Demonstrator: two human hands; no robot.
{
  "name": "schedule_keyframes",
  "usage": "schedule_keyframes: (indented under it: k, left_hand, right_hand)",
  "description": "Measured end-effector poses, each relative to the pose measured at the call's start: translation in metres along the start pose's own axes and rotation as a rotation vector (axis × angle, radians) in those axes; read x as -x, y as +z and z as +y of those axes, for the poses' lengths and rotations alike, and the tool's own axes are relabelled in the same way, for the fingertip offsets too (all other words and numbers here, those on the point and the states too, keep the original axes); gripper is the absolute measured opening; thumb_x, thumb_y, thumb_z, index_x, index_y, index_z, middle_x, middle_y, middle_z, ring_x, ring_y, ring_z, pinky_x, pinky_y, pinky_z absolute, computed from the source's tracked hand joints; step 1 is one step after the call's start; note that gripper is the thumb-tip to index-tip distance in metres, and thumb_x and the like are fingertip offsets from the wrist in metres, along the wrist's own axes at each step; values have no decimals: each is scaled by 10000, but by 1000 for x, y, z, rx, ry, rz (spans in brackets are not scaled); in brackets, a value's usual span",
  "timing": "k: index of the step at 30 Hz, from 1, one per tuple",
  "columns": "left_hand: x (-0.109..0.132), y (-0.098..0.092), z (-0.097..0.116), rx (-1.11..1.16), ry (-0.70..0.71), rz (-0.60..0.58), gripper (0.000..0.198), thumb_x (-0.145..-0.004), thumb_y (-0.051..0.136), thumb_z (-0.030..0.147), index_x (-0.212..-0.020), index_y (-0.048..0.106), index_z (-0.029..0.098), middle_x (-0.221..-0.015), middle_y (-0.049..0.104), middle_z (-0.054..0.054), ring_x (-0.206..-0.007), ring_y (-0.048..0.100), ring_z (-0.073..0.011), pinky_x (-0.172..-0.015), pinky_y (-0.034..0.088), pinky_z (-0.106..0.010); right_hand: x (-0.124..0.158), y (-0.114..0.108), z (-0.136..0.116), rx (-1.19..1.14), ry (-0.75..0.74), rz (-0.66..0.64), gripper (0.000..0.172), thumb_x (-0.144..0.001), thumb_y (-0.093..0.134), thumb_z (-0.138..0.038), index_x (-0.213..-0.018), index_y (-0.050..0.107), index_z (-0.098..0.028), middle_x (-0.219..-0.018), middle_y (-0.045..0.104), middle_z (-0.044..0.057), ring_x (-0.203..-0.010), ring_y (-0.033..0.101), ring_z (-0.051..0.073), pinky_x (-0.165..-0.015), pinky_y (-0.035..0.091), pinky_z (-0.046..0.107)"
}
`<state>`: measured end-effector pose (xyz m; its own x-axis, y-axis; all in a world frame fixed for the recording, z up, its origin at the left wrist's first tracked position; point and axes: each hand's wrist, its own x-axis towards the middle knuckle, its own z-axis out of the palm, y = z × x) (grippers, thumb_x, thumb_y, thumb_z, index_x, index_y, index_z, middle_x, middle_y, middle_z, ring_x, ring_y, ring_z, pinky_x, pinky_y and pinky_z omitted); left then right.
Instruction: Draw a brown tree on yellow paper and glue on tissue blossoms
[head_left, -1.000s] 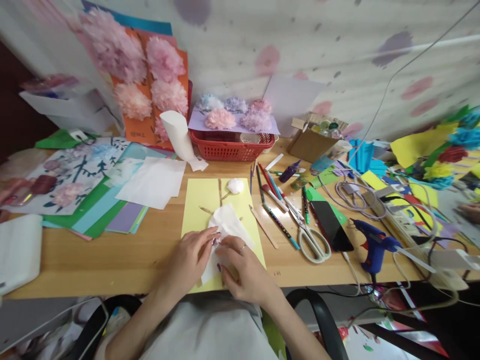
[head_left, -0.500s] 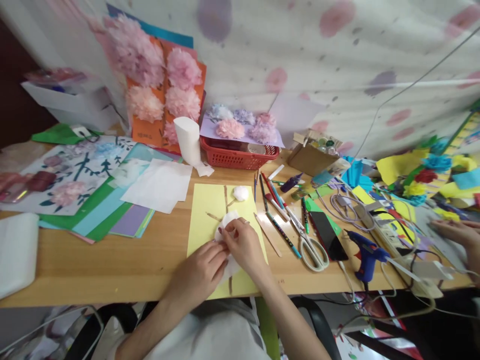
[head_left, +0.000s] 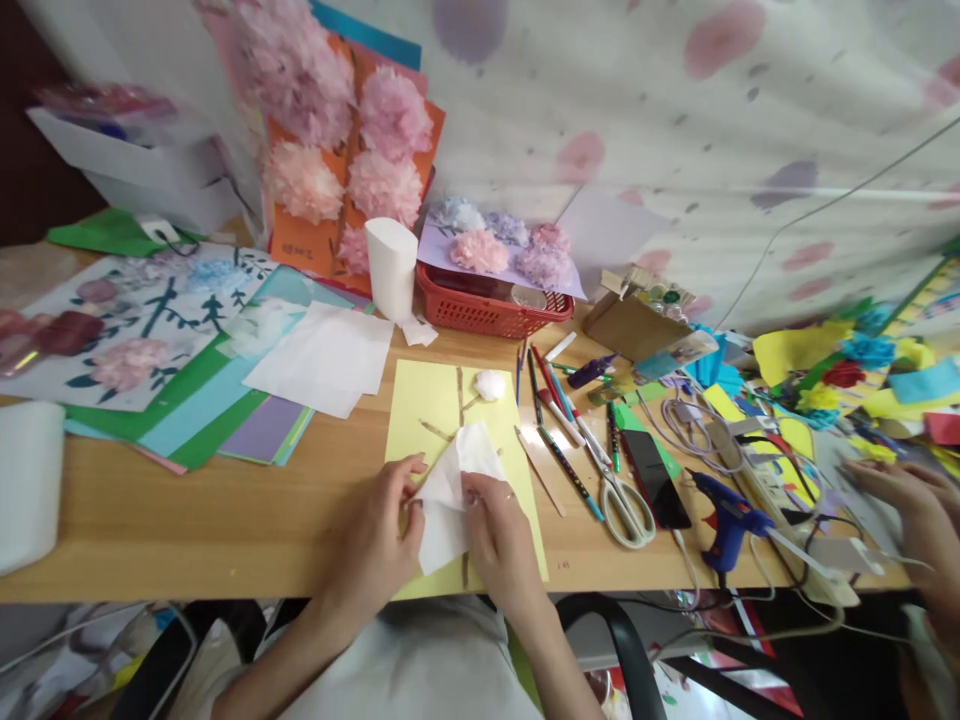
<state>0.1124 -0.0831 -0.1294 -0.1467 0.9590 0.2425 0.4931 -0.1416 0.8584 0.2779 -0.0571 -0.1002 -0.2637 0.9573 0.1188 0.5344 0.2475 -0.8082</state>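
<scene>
Wooden table (head_left: 225, 520), yellow sheet (head_left: 427, 400), scissors (head_left: 622, 495), red basket (head_left: 487, 312)

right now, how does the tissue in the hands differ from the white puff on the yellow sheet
The tissue is a flat, creased sheet; the puff is bunched into a small ball. The tissue is far larger than the puff. The left hand and right hand pinch the tissue; the puff lies untouched. Both are white.

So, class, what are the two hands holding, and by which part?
A white tissue sheet over the yellow card: the left hand pinches its left edge, the right hand its right side.
</scene>
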Motion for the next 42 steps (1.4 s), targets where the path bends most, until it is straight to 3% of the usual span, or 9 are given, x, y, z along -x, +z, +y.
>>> schedule_keyframes:
  k: [4,7,9,12,14,28,34,38,42]
  left_hand:
    - [-8,-6,1,8,-213,14,476,-893,481,283,-1346,392,167,-1188,614,-137,-939,651,-202,-782,556,-343]
    - [-35,-12,10,-95,-300,-45,560,-847,570,406,-1323,452,135,-1204,638,-159,-1029,644,-258,-839,532,-375]
    - [-59,-16,18,-218,-322,-132,453,-839,588,389,-1222,563,149,-1199,663,-144,-1088,625,-282,-894,496,-389]
    - [-87,-19,27,-334,-319,-305,226,-811,614,263,-1010,678,178,-1051,728,-98,-990,660,-269,-843,486,-360]
    - [-95,-20,31,-349,-296,-347,156,-788,623,206,-926,696,192,-945,745,-67,-910,674,-244,-790,484,-327]
    - [-68,-4,51,-276,-226,-242,138,-782,607,221,-906,667,217,-781,744,-9,-730,699,-193,-656,502,-286]
    - [-64,-4,49,-202,-240,-270,160,-821,546,247,-919,665,201,-786,755,-29,-730,721,-202,-647,534,-283]
    - [-65,-9,45,-106,-286,-306,293,-907,408,318,-952,661,178,-847,767,-73,-751,735,-208,-650,563,-294]
    - [-64,-14,36,-86,-242,-337,283,-827,550,249,-1084,648,184,-870,771,-43,-765,726,-195,-696,572,-299]
  right_hand:
    - [3,0,3,61,-109,-29,325,-954,430,-156,-1257,532,-216,-1148,631,96,-1027,589,205,-883,502,366]
    - [0,1,4,181,-252,-51,330,-929,463,-115,-1229,571,-200,-1172,623,111,-1055,549,240,-905,499,417]
    - [-2,1,4,244,-300,-51,328,-928,474,-108,-1228,581,-185,-1164,623,122,-1034,537,255,-883,512,432]
    - [-2,4,4,278,-333,-35,320,-932,469,-96,-1219,589,-173,-1143,630,127,-1003,532,258,-853,530,434]
    - [-2,6,6,277,-338,-17,316,-936,466,-94,-1215,592,-171,-1142,634,127,-994,533,257,-848,535,437]
    - [-2,7,9,230,-309,-24,372,-952,435,-115,-1277,595,-202,-1139,657,117,-968,540,266,-827,534,454]
    - [-3,8,10,232,-316,-14,342,-949,436,-110,-1234,622,-146,-1141,663,128,-954,533,268,-830,535,442]
    - [-3,6,9,212,-311,-6,331,-941,442,-94,-1197,643,-155,-1135,671,121,-957,544,262,-829,538,432]
    - [-3,-1,11,96,-286,-18,331,-935,478,-113,-1196,653,-217,-1151,686,88,-997,588,242,-861,540,427]
